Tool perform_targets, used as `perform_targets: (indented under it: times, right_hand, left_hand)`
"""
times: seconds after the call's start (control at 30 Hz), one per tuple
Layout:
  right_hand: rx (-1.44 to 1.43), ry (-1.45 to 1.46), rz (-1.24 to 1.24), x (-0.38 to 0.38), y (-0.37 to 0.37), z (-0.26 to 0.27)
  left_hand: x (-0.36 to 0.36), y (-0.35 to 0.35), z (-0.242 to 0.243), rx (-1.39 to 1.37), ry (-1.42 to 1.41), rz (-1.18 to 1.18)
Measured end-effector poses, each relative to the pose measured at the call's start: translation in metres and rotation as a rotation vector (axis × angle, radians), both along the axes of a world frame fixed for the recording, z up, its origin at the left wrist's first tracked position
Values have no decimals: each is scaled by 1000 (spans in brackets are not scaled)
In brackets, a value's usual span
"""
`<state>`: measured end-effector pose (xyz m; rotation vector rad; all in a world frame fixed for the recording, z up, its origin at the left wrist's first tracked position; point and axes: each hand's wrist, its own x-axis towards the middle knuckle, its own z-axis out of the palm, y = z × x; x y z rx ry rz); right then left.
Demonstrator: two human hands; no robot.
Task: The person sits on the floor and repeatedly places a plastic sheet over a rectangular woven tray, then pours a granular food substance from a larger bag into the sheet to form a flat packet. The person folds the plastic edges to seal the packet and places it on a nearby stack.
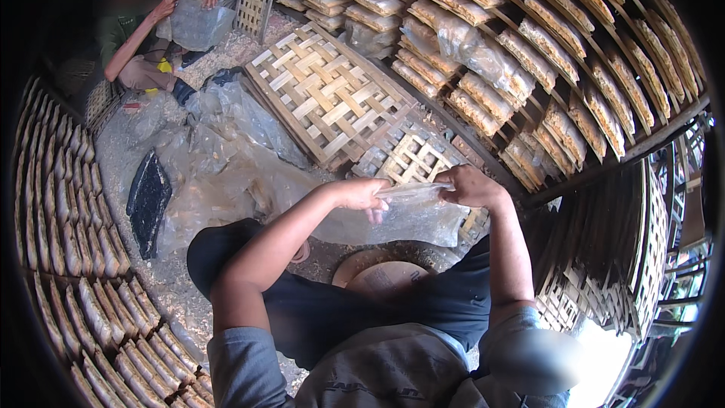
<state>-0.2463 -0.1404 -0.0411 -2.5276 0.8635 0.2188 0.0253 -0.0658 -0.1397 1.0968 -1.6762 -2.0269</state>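
Note:
A clear plastic sheet [416, 218] hangs between my two hands over the floor in front of my knees. My left hand [362, 195] pinches its upper edge on the left, some fingers showing behind the film. At the upper right corner, my right hand [471, 186] grips the same sheet. Just beyond my hands lies a woven bamboo tray [418, 157], partly covered by the sheet and my right hand. A larger framed bamboo lattice tray [328, 90] rests farther off, apparently atop another. Crumpled plastic sheeting [226, 164] spreads over the floor to the left.
Racks of pale, crumbly slabs [552, 48] rise ahead and right; more slabs [73, 226] line the left. Another person [136, 28] sits at upper left handling a plastic sheet [201, 20]. Stacked bamboo trays [600, 238] stand right. A round tan object [388, 277] lies between my legs.

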Motion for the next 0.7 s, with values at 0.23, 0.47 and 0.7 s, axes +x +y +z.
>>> perform_targets:
  times: [0.23,0.47,0.7]
  right_hand:
    - [287,-177,-79,-17,12,-19]
    - [-148,100,-119,22,56,-5]
    - [169,-237,-441,-52,34,-26]
  left_hand:
    - [-37,5,5,-268,8,23]
    - [-61,-3,14,-388,-110,-92]
    - [-40,-8,30,-337,-94,-57]
